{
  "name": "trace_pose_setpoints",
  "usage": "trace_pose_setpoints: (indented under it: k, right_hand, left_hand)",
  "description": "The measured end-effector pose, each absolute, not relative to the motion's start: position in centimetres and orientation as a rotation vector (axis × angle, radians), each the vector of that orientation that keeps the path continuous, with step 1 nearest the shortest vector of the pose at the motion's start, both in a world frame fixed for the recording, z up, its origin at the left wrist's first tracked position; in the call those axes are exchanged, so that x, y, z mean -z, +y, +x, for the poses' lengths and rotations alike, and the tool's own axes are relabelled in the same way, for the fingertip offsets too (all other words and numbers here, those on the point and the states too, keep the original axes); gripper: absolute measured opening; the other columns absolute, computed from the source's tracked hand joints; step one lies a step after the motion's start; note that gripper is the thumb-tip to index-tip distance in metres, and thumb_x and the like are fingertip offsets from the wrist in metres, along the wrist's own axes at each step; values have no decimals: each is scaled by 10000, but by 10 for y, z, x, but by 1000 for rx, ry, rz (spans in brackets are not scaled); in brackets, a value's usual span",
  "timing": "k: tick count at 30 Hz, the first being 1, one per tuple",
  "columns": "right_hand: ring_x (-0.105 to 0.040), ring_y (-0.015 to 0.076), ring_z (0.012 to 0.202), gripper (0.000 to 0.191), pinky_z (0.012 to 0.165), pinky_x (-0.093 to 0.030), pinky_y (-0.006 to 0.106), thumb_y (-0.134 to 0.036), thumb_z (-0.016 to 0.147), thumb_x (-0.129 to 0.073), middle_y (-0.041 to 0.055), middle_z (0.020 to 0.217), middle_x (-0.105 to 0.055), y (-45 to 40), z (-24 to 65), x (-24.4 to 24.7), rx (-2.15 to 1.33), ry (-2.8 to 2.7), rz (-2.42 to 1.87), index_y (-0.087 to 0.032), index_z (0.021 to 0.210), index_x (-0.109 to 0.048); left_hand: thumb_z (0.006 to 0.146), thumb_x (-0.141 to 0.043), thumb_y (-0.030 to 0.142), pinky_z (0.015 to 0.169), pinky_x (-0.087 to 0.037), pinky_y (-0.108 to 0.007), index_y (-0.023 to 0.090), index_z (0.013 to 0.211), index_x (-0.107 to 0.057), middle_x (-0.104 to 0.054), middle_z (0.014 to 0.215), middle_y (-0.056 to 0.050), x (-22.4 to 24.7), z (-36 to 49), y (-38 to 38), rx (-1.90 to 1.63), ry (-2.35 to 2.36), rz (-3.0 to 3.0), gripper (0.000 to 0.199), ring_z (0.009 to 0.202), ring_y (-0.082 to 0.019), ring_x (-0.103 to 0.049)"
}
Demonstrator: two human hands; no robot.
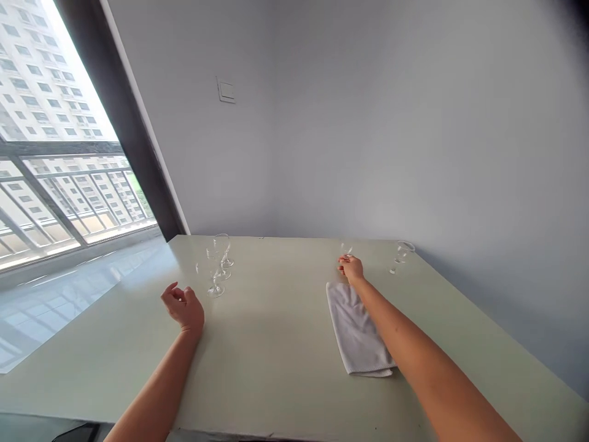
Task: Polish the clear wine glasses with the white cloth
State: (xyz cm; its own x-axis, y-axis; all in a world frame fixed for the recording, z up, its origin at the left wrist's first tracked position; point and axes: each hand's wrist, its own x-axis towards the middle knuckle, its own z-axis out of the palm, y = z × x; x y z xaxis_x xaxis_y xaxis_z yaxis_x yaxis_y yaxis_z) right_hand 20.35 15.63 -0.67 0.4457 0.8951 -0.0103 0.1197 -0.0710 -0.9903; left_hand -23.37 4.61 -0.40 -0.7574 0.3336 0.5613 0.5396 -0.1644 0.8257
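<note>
At the far right part of the table, my right hand (pixel 351 269) is closed round a clear stemmed glass (pixel 346 248); the bowl shows above the fingers and the lower part is hidden. Just below that hand lies a folded grey cloth (pixel 356 331), partly covered by my forearm. My left hand (pixel 184 309) is over the left side of the table with fingers loosely curled, a gap to the thumb and nothing visible in it. Several clear stemmed glasses (pixel 215 288) stand in a group just beyond it, not touched.
Another clear stemmed glass (pixel 402 253) is near the far right edge, beyond the cloth, and looks tilted. The pale table (pixel 271 356) meets grey walls (pixel 368 123) at the back. A window (pixel 69 190) with railings is on the left.
</note>
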Motion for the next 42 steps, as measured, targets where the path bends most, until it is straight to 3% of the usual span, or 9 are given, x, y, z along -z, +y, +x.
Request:
trace_pose_setpoints:
  k: [5,9,12,14,19,25,30,37,42]
  right_hand:
    - [-537,63,435,287,325,-366,147,-223,682,-545,45,867,-658,116,95,-17,-1027,-1275,-1285,-158,958,-588]
    - [-532,65,449,536,336,-376,157,-235,759,-467,20,892,-643,52,28,-27,-1263,-1700,-988,-246,1286,-365]
    - [-508,63,445,552,391,-387,154,-173,790,-398,-26,701,-628,13,11,-30,-1215,-1924,-1023,-282,1324,-307]
    - [-510,61,450,547,437,-410,170,-161,794,-389,-20,724,-635,-1,14,-32,-1185,-2032,-1061,-287,1320,-315]
    - [-562,56,571,488,602,-469,222,-175,736,-492,42,1183,-533,0,65,-33,-1035,-2097,-1059,-288,1209,-457]
    - [-566,94,532,341,419,-427,195,-272,738,-454,67,985,-611,39,193,-6,-864,-1543,-1460,-186,1061,-522]
    - [-542,79,481,280,420,-427,184,-234,689,-477,70,913,-617,57,297,26,-536,-1089,-1704,-156,944,-563]
    - [-561,77,481,514,384,-449,186,-134,626,-522,151,1130,-528,87,350,35,-503,-778,-1749,-149,1138,-474]
    - [-596,66,538,528,424,-476,152,-153,651,-552,107,1105,-533,124,351,28,-593,-704,-1675,-185,1163,-426]
  left_hand:
    - [755,-449,267,607,-370,-229,164,767,-546,-467,806,-14,-8,-197,31,2012,-1860,-1377,143,626,-96,-413]
    - [742,-519,370,555,-392,-221,192,904,-612,-510,958,-42,-16,-137,6,2006,-1996,-2211,258,565,-70,-442]
    - [744,-505,435,530,-408,-227,194,888,-633,-540,943,-45,-15,-109,-11,2042,-2163,-2427,309,542,-77,-474]
    - [745,-493,458,539,-411,-228,187,832,-647,-567,927,-45,-13,-108,-17,2021,-2241,-2423,324,570,-94,-501]
    - [711,-505,491,595,-399,-231,162,785,-662,-629,769,-26,-6,-153,-9,1904,-2395,-2122,371,658,-140,-539]
    - [669,-496,557,615,-398,-243,163,783,-665,-648,947,-46,6,-218,6,1695,-2606,-1841,444,742,-175,-562]
    - [695,-472,537,768,-392,-290,196,750,-679,-594,1124,-38,18,-245,12,1518,-2627,-1788,402,939,-227,-549]
    - [650,-526,487,684,-426,-317,201,812,-661,-663,946,-51,19,-252,24,1391,-2695,-1655,356,838,-244,-579]
    - [656,-499,348,685,-426,-282,199,1010,-590,-665,911,-41,23,-248,22,1511,-2609,-1673,395,784,-190,-590]
